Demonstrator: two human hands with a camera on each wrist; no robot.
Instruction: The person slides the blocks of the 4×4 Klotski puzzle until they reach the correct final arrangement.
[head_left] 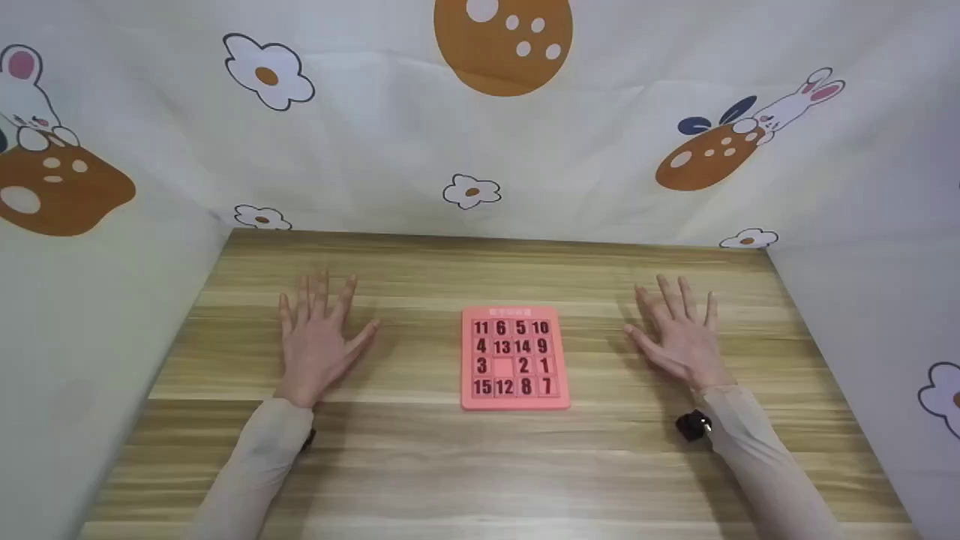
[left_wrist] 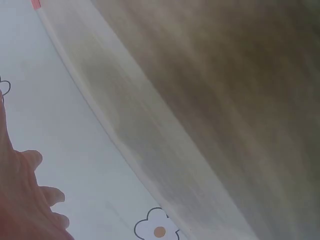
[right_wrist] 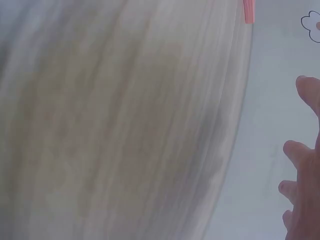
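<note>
A pink sliding number puzzle (head_left: 515, 405) lies flat on the wooden table, between the two hands. Its rows read 11 6 5 10, then 4 13 14 9, then 3, a gap, 2 1, and last 15 12 8 7. To its left, my left hand (head_left: 316, 352) rests with straight, spread fingers and holds nothing. On the other side my right hand (head_left: 681, 341) lies likewise, fingers spread, apart from the puzzle. Each wrist view catches part of its hand, the left hand (left_wrist: 25, 195) and the right hand (right_wrist: 305, 170), plus a sliver of pink at the top.
The wooden table (head_left: 420, 472) is bounded at the back by a pale cloth (head_left: 375, 142) printed with flowers, rabbits and orange-brown shapes. Pale cloth walls stand along both sides too. A small black device (head_left: 693, 425) sits at the right wrist.
</note>
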